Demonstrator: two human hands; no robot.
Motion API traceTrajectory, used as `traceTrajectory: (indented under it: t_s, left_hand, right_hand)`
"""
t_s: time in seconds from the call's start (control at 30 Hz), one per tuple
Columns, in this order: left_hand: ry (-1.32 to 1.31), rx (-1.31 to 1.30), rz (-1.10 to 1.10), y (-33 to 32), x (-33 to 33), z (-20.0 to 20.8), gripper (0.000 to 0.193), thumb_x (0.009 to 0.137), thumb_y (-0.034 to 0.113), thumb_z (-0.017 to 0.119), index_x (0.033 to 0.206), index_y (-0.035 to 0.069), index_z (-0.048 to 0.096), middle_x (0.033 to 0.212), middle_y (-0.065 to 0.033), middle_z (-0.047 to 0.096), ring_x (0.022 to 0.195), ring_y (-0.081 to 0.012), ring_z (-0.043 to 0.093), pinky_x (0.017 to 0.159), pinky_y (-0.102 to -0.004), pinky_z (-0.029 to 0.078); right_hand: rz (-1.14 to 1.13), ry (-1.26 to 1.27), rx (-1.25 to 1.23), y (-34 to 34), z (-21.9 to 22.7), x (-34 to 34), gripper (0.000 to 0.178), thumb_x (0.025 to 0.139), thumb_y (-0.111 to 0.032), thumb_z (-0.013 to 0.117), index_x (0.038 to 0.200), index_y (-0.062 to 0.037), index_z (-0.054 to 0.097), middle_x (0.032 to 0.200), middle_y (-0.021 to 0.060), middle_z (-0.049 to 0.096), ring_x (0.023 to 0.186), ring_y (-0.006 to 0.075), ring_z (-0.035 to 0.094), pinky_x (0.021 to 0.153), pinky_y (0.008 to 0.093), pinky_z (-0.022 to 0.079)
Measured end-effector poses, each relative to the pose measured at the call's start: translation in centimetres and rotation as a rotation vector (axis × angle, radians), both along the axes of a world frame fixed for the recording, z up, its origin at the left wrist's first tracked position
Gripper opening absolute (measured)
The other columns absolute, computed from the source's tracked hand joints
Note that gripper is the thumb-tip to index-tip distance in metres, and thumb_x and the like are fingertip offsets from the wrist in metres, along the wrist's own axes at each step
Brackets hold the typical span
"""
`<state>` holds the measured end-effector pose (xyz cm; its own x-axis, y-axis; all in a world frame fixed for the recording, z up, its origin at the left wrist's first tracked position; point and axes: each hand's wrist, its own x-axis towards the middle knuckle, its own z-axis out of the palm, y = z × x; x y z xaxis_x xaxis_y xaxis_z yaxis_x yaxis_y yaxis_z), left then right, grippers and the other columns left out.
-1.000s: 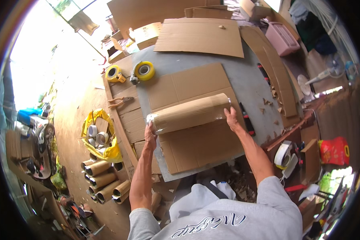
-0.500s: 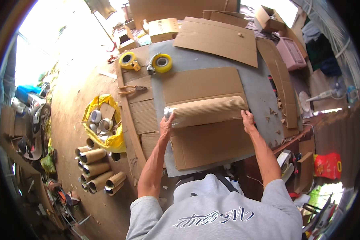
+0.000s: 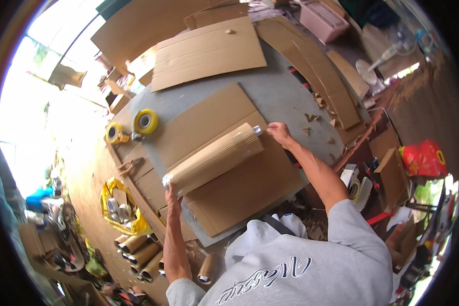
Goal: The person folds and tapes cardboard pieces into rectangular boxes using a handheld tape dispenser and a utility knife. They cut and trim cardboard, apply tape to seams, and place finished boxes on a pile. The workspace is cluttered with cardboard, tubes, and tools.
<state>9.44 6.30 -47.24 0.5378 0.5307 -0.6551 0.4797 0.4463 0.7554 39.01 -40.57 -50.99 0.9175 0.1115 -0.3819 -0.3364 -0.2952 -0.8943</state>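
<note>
A rolled corrugated cardboard tube (image 3: 217,160) lies slantwise across a flat cardboard sheet (image 3: 239,196) on the grey work table. Shiny, pale material shows at its left end, and a white piece (image 3: 257,130) sticks out at its right end. My left hand (image 3: 173,196) is closed around the tube's left end, the fingers partly hidden. Just beyond the right end is my right hand (image 3: 279,134), its fingers drawn together near the white piece. Whether anything is pinched in them is too small to make out.
Two yellow tape rolls, one in a dispenser (image 3: 145,121), and pliers (image 3: 131,166) lie on the left. A large cardboard sheet (image 3: 209,53) covers the table's far side; a red-black cutter (image 3: 298,76) is right of it. Cardboard tubes (image 3: 150,265) and a yellow bag (image 3: 105,204) stand lower left.
My view has turned, so the table appears rotated. My right hand has come off the tube's right end and moved slightly outward; a white piece now shows there. My left hand stays at the left end.
</note>
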Motion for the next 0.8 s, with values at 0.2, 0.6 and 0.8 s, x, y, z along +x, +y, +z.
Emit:
traceTrajectory:
  t_s: [0.2, 0.6, 0.8]
  left_hand:
    - [0.030, 0.108, -0.098, 1.7, 0.2, -0.1, 0.074, 0.088, 0.065, 0.066, 0.145, 0.023, 0.042, 0.142, 0.0033, 0.050, 0.125, -0.0171, 0.048, 0.099, -0.0423, 0.039]
    - [0.180, 0.405, -0.180, 3.2, 1.1, -0.1, 0.072, 0.095, 0.064, 0.057, 0.151, 0.026, 0.035, 0.141, -0.0034, 0.051, 0.108, -0.0230, 0.054, 0.081, -0.0411, 0.045]
    - [0.023, 1.102, -0.471, 0.8, 3.5, 2.2, 0.064, 0.098, 0.036, 0.059, 0.150, 0.004, 0.040, 0.150, -0.0240, 0.043, 0.134, -0.0399, 0.045, 0.112, -0.0480, 0.036]
  right_hand:
    - [0.126, -0.118, -0.300, 3.5, -2.9, 1.7, 0.031, 0.074, -0.026, 0.081, 0.094, -0.0051, 0.071, 0.088, 0.0134, 0.074, 0.082, 0.0238, 0.072, 0.073, 0.0382, 0.057]
    - [-0.318, -0.434, -0.330, -5.3, 0.4, 3.8, 0.017, 0.080, -0.019, 0.076, 0.085, -0.0029, 0.070, 0.083, 0.0156, 0.072, 0.072, 0.0317, 0.069, 0.066, 0.0413, 0.054]
    - [-0.432, -0.212, -0.034, -23.2, 12.7, -5.6, 0.012, 0.085, 0.000, 0.069, 0.097, 0.0011, 0.065, 0.079, 0.0032, 0.067, 0.068, 0.0088, 0.060, 0.063, 0.0272, 0.050]
